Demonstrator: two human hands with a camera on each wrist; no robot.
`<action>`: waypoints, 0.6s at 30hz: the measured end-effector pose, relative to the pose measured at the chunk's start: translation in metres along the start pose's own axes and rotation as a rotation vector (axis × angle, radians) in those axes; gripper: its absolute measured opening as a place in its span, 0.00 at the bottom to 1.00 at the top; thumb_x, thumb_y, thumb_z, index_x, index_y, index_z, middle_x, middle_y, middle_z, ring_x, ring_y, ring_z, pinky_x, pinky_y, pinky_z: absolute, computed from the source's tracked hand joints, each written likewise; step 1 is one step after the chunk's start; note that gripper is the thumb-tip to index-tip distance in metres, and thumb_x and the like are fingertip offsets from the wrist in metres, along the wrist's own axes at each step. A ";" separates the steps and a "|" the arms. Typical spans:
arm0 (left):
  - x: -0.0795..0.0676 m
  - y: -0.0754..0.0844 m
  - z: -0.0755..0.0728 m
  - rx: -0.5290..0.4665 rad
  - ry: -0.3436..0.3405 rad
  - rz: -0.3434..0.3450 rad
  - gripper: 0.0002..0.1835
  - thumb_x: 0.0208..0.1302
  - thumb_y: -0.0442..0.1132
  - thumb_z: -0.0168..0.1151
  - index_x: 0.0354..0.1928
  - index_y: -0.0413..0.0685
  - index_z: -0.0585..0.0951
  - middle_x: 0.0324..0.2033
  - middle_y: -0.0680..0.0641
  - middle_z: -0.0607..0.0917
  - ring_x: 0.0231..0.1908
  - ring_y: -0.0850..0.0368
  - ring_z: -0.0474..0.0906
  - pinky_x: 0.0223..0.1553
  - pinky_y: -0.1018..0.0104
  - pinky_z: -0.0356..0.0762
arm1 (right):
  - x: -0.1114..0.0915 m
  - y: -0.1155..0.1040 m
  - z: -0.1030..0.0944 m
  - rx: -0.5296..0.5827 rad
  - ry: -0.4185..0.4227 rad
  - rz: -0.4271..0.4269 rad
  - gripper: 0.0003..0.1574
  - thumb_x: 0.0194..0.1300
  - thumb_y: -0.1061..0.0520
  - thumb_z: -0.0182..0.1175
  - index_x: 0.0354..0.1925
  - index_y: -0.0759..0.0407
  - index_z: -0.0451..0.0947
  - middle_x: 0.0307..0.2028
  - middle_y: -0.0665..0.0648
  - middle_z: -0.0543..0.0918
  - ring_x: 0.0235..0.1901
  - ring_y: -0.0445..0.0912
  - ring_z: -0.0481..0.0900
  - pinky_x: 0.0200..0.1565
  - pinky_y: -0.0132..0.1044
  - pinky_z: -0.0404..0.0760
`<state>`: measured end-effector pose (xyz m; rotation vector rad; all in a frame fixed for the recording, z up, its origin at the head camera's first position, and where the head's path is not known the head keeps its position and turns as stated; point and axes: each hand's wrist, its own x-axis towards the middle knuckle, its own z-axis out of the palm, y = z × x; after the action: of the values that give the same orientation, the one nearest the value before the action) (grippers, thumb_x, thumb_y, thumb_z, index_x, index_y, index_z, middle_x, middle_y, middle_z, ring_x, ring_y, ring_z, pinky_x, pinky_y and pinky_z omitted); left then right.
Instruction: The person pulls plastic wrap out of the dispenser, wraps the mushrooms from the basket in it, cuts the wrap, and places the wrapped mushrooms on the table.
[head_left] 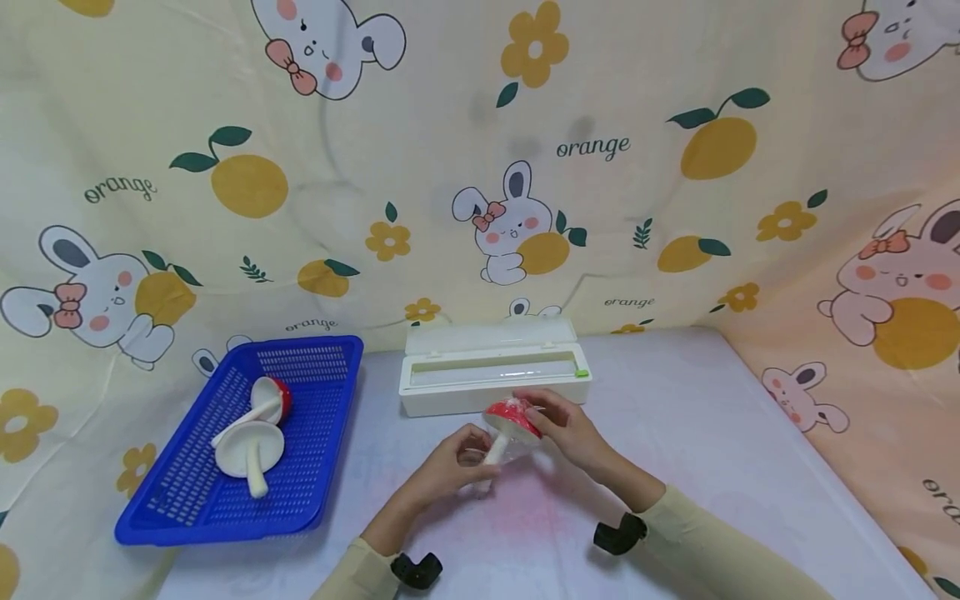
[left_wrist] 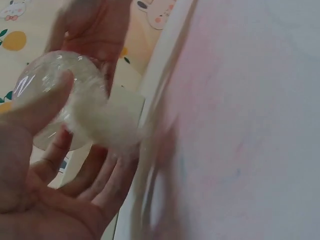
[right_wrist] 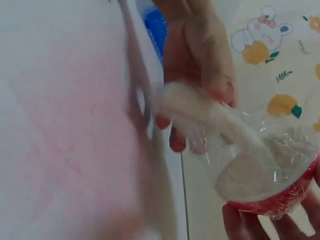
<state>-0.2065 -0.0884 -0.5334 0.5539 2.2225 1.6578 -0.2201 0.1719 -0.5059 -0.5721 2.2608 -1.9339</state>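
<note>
A toy mushroom (head_left: pixel 510 415) with a red cap and a pale stem is held over the table between both hands. Clear plastic film (right_wrist: pixel 292 147) is wrapped around it, loose and crinkled about the stem (right_wrist: pixel 235 127) in the right wrist view. My left hand (head_left: pixel 450 467) pinches the film-covered stem side, its thumb reaching toward the underside of the cap in the left wrist view. My right hand (head_left: pixel 573 433) grips the red cap from the right, fingers curled over its outside. Just behind the hands stands a white film dispenser box (head_left: pixel 495 400), its lid raised.
On the left, a blue plastic basket (head_left: pixel 330 467) holds two more red-and-white toy mushrooms (head_left: pixel 250 450). A small green slider (head_left: pixel 582 373) sits at the dispenser's right end. Behind the white-covered table (head_left: pixel 712 467) hangs a printed cloth (head_left: pixel 450 125).
</note>
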 end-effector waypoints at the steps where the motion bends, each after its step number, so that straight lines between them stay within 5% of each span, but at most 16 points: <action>1: 0.000 0.000 -0.001 -0.017 -0.014 -0.001 0.17 0.70 0.36 0.74 0.54 0.42 0.77 0.54 0.43 0.85 0.57 0.44 0.85 0.56 0.55 0.84 | 0.000 0.001 -0.001 0.009 -0.015 -0.014 0.25 0.83 0.56 0.57 0.73 0.58 0.74 0.68 0.65 0.78 0.61 0.47 0.80 0.55 0.35 0.84; 6: -0.001 -0.001 -0.004 -0.044 0.017 0.027 0.15 0.71 0.36 0.73 0.53 0.38 0.81 0.50 0.40 0.89 0.52 0.50 0.88 0.49 0.66 0.86 | -0.002 0.001 -0.003 0.052 -0.044 -0.031 0.26 0.86 0.56 0.53 0.75 0.60 0.71 0.70 0.67 0.76 0.60 0.43 0.80 0.56 0.36 0.83; 12: 0.001 0.000 0.000 -0.066 0.176 0.038 0.12 0.65 0.34 0.78 0.47 0.38 0.86 0.42 0.43 0.92 0.42 0.59 0.88 0.45 0.70 0.84 | -0.002 0.002 0.001 -0.051 0.060 0.024 0.27 0.84 0.51 0.55 0.75 0.57 0.71 0.66 0.64 0.79 0.58 0.48 0.81 0.54 0.37 0.83; 18: 0.001 0.005 0.005 -0.028 0.250 0.044 0.11 0.62 0.34 0.81 0.43 0.41 0.87 0.39 0.44 0.92 0.41 0.58 0.88 0.42 0.71 0.84 | -0.002 0.000 0.005 -0.130 0.143 0.060 0.26 0.82 0.49 0.60 0.71 0.57 0.76 0.60 0.62 0.83 0.57 0.55 0.82 0.55 0.38 0.84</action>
<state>-0.2042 -0.0822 -0.5301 0.4109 2.3692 1.8681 -0.2166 0.1681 -0.5072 -0.3846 2.4740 -1.8666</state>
